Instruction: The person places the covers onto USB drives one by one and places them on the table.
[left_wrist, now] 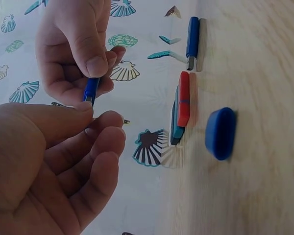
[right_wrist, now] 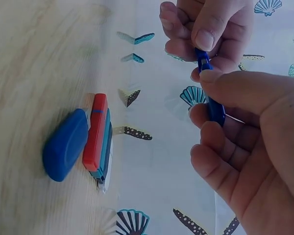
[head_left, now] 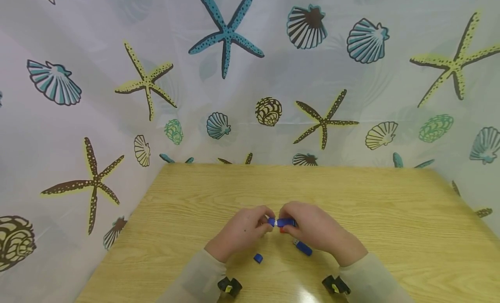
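My right hand [head_left: 312,227] pinches a blue USB stick [head_left: 287,222] between thumb and fingertips, its metal plug pointing left. Facing it, my left hand [head_left: 244,229] pinches a small blue cap [head_left: 271,222] at the plug's end. Metal still shows between cap and body, and whether the two touch I cannot tell. In the right wrist view, the held USB stick [right_wrist: 215,110] runs up toward the left hand's fingertips. The left wrist view has the cap mostly hidden behind the left thumb and fingers.
Below the hands, an uncapped blue USB stick [head_left: 302,247] and a loose blue cap [head_left: 258,258] lie on the wooden table [head_left: 187,194]. A red stick [left_wrist: 184,98] lies beside a teal one [left_wrist: 175,122]. A shell-patterned curtain [head_left: 242,90] surrounds the table.
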`<state>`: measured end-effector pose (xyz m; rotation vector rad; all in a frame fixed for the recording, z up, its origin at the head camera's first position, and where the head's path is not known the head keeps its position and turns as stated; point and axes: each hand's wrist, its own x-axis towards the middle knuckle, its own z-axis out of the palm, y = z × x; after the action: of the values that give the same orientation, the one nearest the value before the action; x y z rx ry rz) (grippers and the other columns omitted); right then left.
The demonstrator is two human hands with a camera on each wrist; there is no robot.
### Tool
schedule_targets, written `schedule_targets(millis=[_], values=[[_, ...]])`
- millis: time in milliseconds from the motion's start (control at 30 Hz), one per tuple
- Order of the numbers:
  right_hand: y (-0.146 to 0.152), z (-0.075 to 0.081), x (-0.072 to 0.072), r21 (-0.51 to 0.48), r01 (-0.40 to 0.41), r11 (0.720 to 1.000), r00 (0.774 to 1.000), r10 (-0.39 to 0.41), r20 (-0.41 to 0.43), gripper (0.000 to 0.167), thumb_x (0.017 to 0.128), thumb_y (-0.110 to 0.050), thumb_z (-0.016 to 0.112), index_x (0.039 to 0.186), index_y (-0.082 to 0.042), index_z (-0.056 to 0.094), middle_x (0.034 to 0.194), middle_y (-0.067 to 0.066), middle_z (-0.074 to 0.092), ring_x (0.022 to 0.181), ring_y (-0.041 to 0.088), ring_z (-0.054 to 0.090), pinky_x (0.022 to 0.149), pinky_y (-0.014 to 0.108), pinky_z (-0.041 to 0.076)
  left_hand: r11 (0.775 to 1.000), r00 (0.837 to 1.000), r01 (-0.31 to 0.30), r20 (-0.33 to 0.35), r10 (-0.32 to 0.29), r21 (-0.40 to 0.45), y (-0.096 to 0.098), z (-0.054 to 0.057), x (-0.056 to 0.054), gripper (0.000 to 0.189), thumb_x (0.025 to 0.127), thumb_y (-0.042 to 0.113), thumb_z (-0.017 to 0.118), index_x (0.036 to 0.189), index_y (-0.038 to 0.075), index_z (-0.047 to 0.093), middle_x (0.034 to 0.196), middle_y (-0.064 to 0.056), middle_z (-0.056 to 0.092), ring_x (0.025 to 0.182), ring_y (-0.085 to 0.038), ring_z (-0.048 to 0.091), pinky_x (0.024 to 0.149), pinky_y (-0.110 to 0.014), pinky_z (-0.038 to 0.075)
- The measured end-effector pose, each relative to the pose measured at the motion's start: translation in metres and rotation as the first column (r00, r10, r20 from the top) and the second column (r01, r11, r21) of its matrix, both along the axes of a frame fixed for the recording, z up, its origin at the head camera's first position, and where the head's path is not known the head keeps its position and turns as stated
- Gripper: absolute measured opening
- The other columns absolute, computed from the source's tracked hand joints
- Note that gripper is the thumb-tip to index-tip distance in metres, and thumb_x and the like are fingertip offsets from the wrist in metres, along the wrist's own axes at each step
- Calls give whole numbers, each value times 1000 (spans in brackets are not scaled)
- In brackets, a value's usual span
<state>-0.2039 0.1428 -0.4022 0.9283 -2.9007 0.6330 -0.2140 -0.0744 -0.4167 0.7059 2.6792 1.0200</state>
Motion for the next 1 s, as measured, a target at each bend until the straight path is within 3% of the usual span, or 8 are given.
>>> schedule_targets(millis=[233, 433, 567, 800, 1000], values=[[-2, 1, 0, -25, 71, 997, 997, -70, 16, 16, 92, -24, 78, 101, -18, 66, 90, -13, 60, 76, 4, 55, 69, 28, 50, 1000, 1000, -8, -19, 8, -3, 1, 0, 1, 21, 100, 26, 67, 120, 17, 66, 84, 13, 63, 67, -6, 56, 58, -25, 47], [-3, 3, 0, -2, 156, 988, 985, -155, 78, 21, 93, -33, 76, 101, -17, 66, 75, -11, 54, 61, 7, 50, 55, 26, 44, 1000, 999, -2, -54, 1, -12, 0, 0, 2, 23, 101, 26, 66, 122, 18, 65, 82, 11, 63, 64, -6, 53, 56, -24, 45], [-3, 2, 1, 1, 135, 991, 988, -134, 72, 18, 94, -32, 75, 100, -18, 65, 69, -11, 53, 55, 6, 47, 50, 25, 41, 1000, 996, -4, -88, 2, -23, 1, 1, 3, 24, 100, 25, 67, 122, 16, 65, 80, 12, 61, 63, -6, 51, 54, -23, 44], [-5, 2, 3, 16, 97, 995, 994, -98, 56, 16, 94, -31, 74, 95, -20, 62, 74, -15, 55, 61, 5, 49, 57, 25, 45, 997, 989, 23, -146, -34, -80, 4, 1, 5, 21, 101, 21, 66, 120, 12, 66, 74, 12, 57, 59, -4, 50, 53, -21, 43], [-2, 1, 3, 14, 82, 997, 996, -83, 39, 17, 94, -29, 75, 101, -20, 63, 71, -16, 54, 54, 4, 46, 50, 24, 41, 997, 990, 12, -142, -24, -82, 5, -4, 5, 21, 101, 22, 66, 119, 12, 65, 73, 11, 56, 58, -4, 49, 52, -21, 42]])
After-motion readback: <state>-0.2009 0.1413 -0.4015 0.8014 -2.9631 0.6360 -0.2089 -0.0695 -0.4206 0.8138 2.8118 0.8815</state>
